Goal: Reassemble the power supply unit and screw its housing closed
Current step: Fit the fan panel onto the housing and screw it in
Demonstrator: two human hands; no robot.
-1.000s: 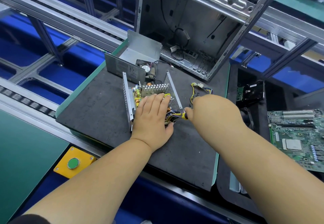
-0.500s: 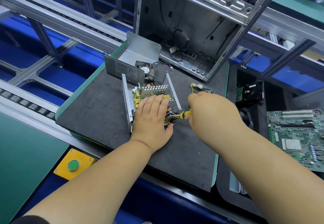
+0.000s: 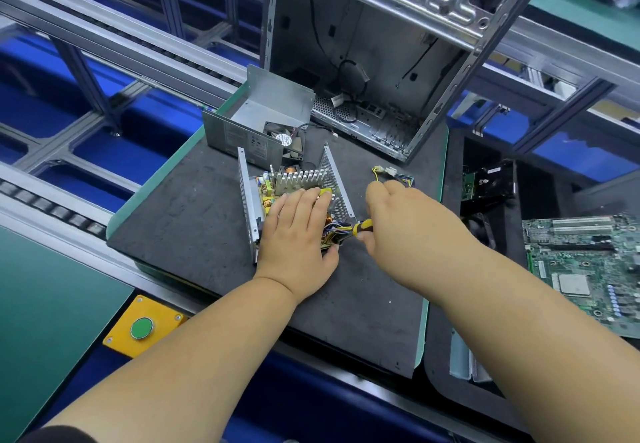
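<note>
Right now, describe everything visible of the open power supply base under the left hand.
The power supply base is an open tray of bare sheet metal resting on the dark mat, with slotted and perforated side walls splayed upward. Inside sit a finned aluminium heatsink, yellow components and a coloured wire bundle. The left hand presses flat on its board; the right hand holds a yellow-handled screwdriver at its near right corner.

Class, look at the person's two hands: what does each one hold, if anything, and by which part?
The right hand grips a screwdriver by its yellow-and-black handle. The left hand holds nothing; it lies flat, palm down, on the open power supply unit.
</note>
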